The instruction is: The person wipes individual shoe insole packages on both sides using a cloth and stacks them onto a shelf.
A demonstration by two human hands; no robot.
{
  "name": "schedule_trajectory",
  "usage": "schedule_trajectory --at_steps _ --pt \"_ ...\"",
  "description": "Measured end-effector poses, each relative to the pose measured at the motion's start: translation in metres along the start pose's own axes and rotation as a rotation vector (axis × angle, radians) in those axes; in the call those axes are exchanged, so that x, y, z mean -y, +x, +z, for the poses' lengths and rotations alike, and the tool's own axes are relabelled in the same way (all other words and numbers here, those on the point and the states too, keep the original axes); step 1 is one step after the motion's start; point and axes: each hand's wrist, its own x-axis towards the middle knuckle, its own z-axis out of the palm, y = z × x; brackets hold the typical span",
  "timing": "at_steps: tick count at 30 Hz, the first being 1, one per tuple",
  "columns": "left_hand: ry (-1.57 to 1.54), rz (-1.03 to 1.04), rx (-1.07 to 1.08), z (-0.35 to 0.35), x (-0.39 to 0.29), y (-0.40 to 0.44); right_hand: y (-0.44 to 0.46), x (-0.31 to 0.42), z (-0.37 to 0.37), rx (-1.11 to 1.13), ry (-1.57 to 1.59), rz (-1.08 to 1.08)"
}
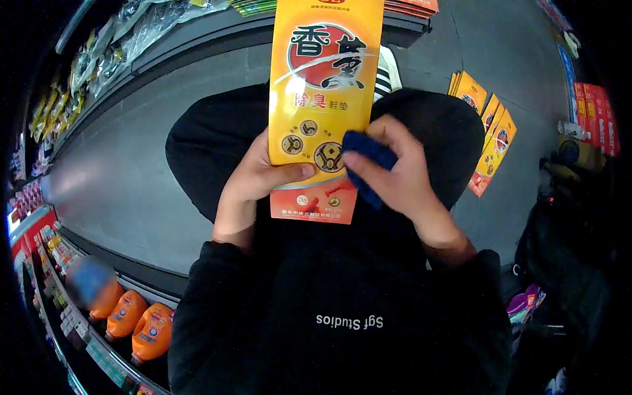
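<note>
Left hand (260,170) pinches the yellow packet (321,115) at its lower left edge, thumb flat on the printed front, fingers mostly hidden behind. Right hand (403,166) pinches a dark blue cloth (370,161) between thumb and fingers. Packet lies between the hands, most of its length beyond the left thumb, red end (313,205) nearest the torso (342,283). Cloth overlaps packet's lower right edge; pressure cannot be told. Similar packets (501,143) on grey floor (151,158), right of right knee (438,125)
</note>
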Motion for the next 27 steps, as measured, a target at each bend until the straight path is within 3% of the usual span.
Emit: schedule_trajectory --at_steps 2,7,9,11,14,17,19,21,23,25,27 --pt "0.051 -0.015 0.022 0.002 -0.004 0.001 0.011 -0.004 0.003 -0.152 0.113 0.032" --pt "0.041 -0.076 0.055 0.008 -0.001 -0.002 0.043 -0.012 -0.007 -0.455 -0.08 -0.091" --pt "0.035 -0.094 0.046 0.012 0.001 -0.005 0.05 -0.007 -0.012 -0.476 0.077 -0.04" --pt "0.029 -0.079 0.023 0.015 0.001 -0.005 0.051 -0.012 -0.023 -0.52 -0.092 -0.11" --pt "0.026 -0.013 -0.035 0.013 0.006 -0.003 0.046 0.009 -0.034 -0.663 0.181 -0.075" --pt "-0.083 -0.047 -0.102 0.014 0.008 0.001 0.026 0.014 -0.046 -0.574 0.101 -0.133" --pt "-0.302 -0.054 -0.122 0.016 0.009 0.005 0.008 0.023 -0.033 -0.425 -0.194 -0.18" --pt "-0.276 -0.018 -0.127 0.019 0.009 0.005 0.0 0.014 -0.017 -0.225 -0.314 -0.314" --pt "-0.472 -0.046 -0.13 0.021 0.009 -0.002 -0.002 0.01 -0.001 -0.048 -0.312 -0.326" --pt "-0.464 -0.096 -0.166 0.027 0.004 -0.01 -0.006 0.007 0.011 -0.036 -0.327 -0.294" --pt "-0.737 -0.096 -0.136 0.023 0.015 -0.008 -0.006 0.007 0.016 0.003 -0.461 -0.41"
